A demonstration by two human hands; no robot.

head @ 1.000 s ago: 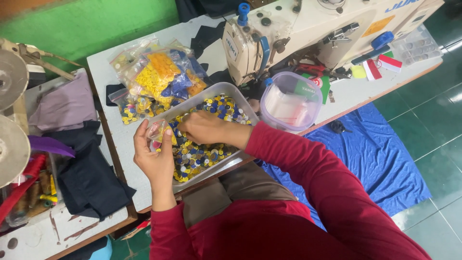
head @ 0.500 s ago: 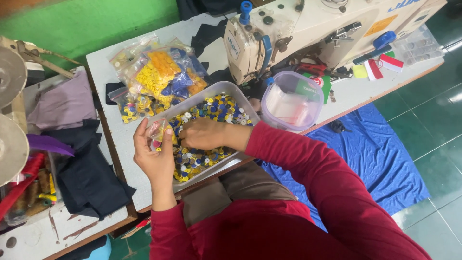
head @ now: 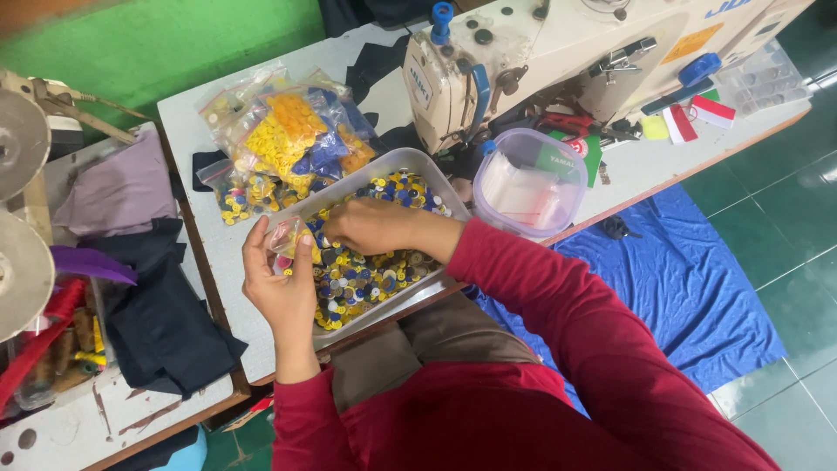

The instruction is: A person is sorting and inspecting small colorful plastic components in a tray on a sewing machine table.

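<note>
A clear rectangular tray (head: 425, 168) on the white table holds a heap of yellow, blue and dark buttons (head: 366, 281). My left hand (head: 277, 283) is raised at the tray's near left end and holds a small clear plastic bag (head: 288, 237) with a few coloured buttons in it. My right hand (head: 370, 225) lies over the buttons in the tray, fingers curled at the mouth of the bag; whether it pinches a button is hidden. Both arms wear red sleeves.
Several clear bags of yellow, orange and blue buttons (head: 283, 139) lie behind the tray. A round lidded plastic container (head: 528, 181) stands to its right, before a cream sewing machine (head: 558, 52). Dark and purple fabric (head: 148, 305) is piled at left. Blue cloth (head: 689, 279) covers the floor.
My right hand has stayed at the bag's mouth with only slight finger movement. My left hand keeps the bag in the same place.
</note>
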